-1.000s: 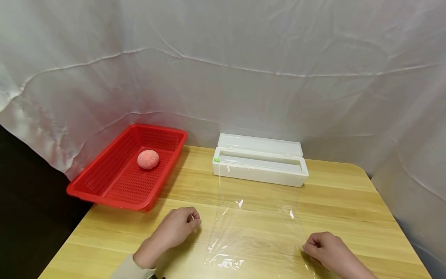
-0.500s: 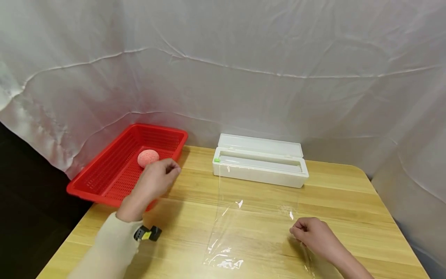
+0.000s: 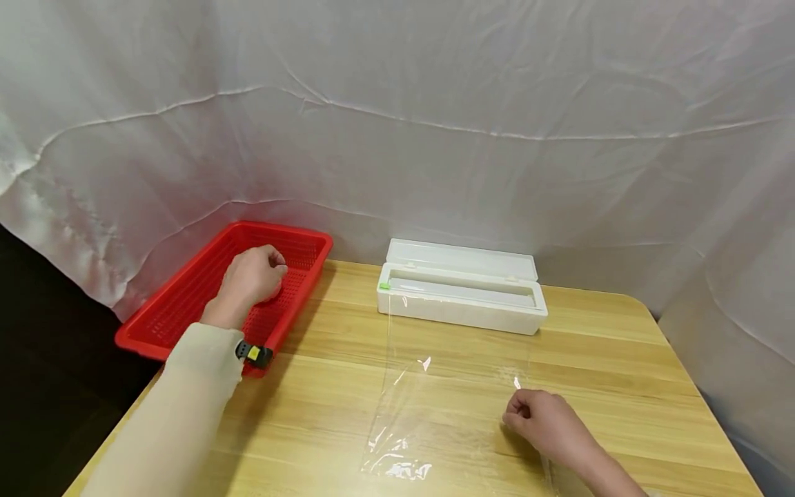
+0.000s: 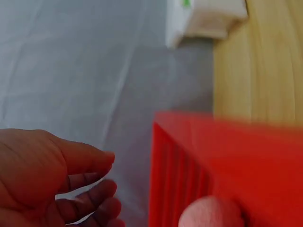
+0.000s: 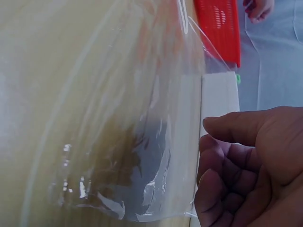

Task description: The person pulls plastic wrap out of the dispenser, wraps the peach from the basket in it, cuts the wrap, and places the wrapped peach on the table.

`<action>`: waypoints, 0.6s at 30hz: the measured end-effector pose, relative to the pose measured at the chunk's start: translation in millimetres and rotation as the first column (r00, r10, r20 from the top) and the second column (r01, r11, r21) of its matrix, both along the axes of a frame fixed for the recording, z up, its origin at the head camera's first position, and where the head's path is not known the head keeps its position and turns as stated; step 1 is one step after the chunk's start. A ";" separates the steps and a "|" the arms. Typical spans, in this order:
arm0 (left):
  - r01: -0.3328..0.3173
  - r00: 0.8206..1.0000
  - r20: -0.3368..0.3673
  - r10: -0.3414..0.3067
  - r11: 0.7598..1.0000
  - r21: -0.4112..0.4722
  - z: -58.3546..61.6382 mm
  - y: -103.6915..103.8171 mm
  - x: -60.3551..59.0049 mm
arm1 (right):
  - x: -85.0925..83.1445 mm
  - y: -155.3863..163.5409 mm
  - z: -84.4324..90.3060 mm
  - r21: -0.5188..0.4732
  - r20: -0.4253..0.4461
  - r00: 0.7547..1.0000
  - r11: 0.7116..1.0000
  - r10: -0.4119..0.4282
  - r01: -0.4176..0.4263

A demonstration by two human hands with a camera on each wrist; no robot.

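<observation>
The left hand (image 3: 251, 276) is over the red basket (image 3: 180, 314) at the far left of the worktop (image 3: 621, 359). A pink ball (image 4: 210, 213) sits in the basket. From the head view the hand hides the ball, so it lies right under the hand or just past it. In the left wrist view the ball is low and to the right of the fingers (image 4: 90, 196), close to them but not touching. The grip of that hand is loosely curled and holds nothing, with the thumb and fingers a little apart. The left hand is by far the nearer hand to the ball. The right hand (image 3: 543, 424) is well apart from it, at the near right of the worktop. That hand rests on the right edge of a clear plastic sheet (image 3: 453, 407). Its fingers are curled in, and I think they pinch the edge of the sheet, but the film is so clear that it is hard to be sure. The sheet lies flat on the worktop and runs from near to far, up to a long white box (image 3: 462, 293) with its lid open. The box lies left to right, to the right of the basket. A white cloth (image 3: 397, 103) hangs behind it all.
</observation>
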State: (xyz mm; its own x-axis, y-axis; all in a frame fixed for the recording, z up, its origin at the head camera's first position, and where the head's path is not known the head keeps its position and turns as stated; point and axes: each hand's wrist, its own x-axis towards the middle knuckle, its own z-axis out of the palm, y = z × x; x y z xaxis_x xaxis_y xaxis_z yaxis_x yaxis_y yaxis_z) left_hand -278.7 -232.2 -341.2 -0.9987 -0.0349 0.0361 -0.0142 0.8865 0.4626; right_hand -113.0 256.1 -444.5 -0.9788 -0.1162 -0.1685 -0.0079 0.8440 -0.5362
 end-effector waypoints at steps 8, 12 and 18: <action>-0.048 0.989 0.132 0.060 0.995 -0.090 -6.6 -19.7 -20.8 | 8.6 -7.4 -4.1 0.192 -0.082 0.997 0.981 0.016 0.000; -0.016 0.984 0.174 0.038 0.992 -0.127 -6.9 -31.0 -25.7 | 13.3 -9.5 -8.7 0.243 -0.092 0.995 0.970 0.037 -0.013; 0.008 0.951 0.306 0.044 0.986 -0.166 -9.2 -43.5 -33.9 | 17.7 -10.8 -16.2 0.252 -0.082 0.995 0.967 0.048 -0.026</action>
